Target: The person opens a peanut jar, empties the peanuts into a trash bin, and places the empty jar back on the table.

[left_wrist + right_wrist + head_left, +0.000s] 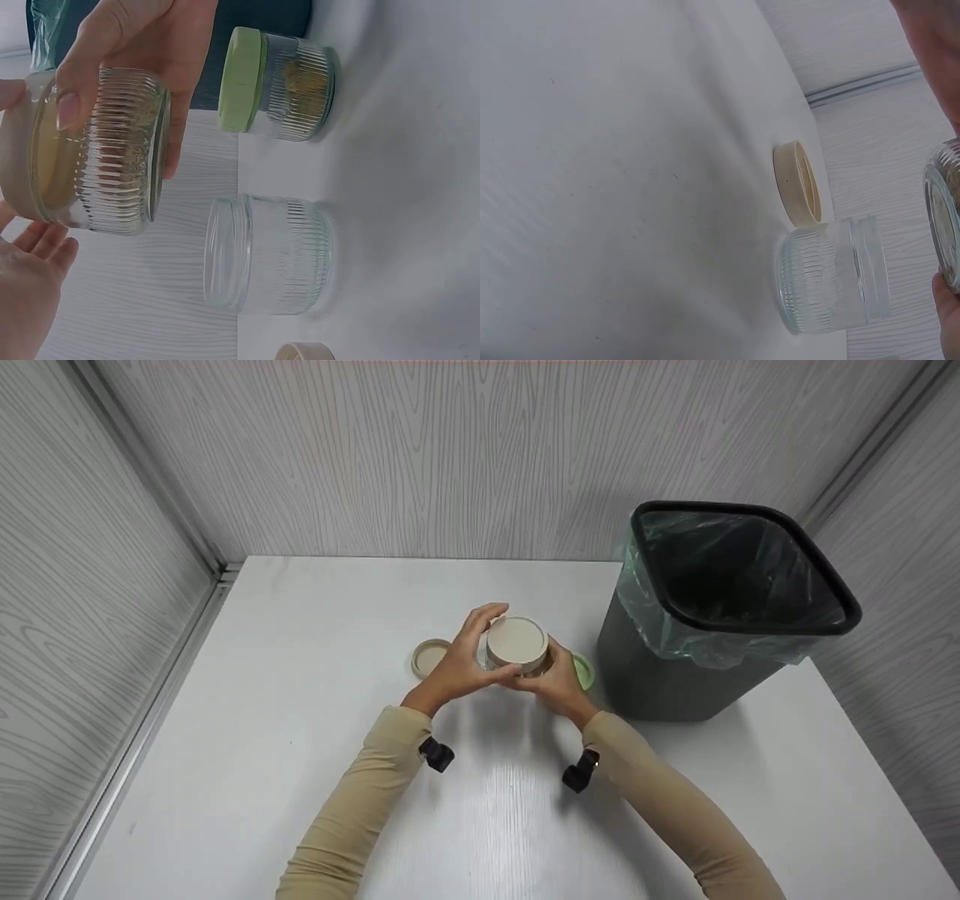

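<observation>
Both hands hold a ribbed glass jar (112,176) above the table, with brownish contents inside. Its beige lid (516,642) faces up at me. My left hand (480,656) curls round the lid's rim, thumb and fingers on either side. My right hand (546,671) grips the glass body from the other side; its fingers (75,105) press the ribbed wall. An empty open jar (266,255) stands on the table below the held jar. A loose beige lid (429,657) lies to the left.
A green-lidded jar (277,86) with contents stands by my right hand, close to a black bin (739,607) lined with a green bag at the right. Grey walls enclose the white table (300,780) at the back and sides.
</observation>
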